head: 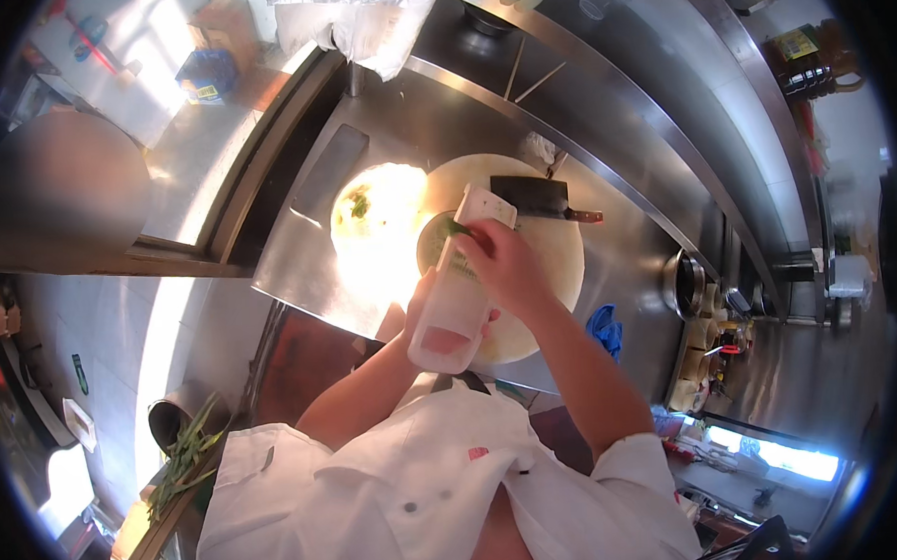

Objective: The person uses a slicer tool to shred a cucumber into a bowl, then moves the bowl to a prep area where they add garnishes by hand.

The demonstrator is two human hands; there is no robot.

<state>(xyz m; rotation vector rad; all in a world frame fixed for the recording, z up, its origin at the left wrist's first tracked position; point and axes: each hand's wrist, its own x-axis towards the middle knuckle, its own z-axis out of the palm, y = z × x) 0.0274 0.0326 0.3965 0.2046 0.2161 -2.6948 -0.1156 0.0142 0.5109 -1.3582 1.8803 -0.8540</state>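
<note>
My left hand (419, 300) grips the side of a white plastic grater (435, 322), held tilted over a round chopping board (561, 275). The grater has rows of holes and a wide opening near its lower end. My right hand (504, 266) lies over the grater's face, its fingers pinching a small green vegetable piece (455, 229) against it. Under the grater sits a round bowl or dish (428, 247), mostly hidden. A cleaver (531, 195) with a wooden handle rests on the board's far side. Left of the board, a glaringly lit round plate (388, 181) carries some green bits.
A grey metal tray or lid (331, 172) lies at the left of the steel counter (397, 136). A crumpled blue cloth (605, 332) is to the right. Farther right stands a metal pot (685, 283). Green leafy stalks (186, 449) lie at lower left.
</note>
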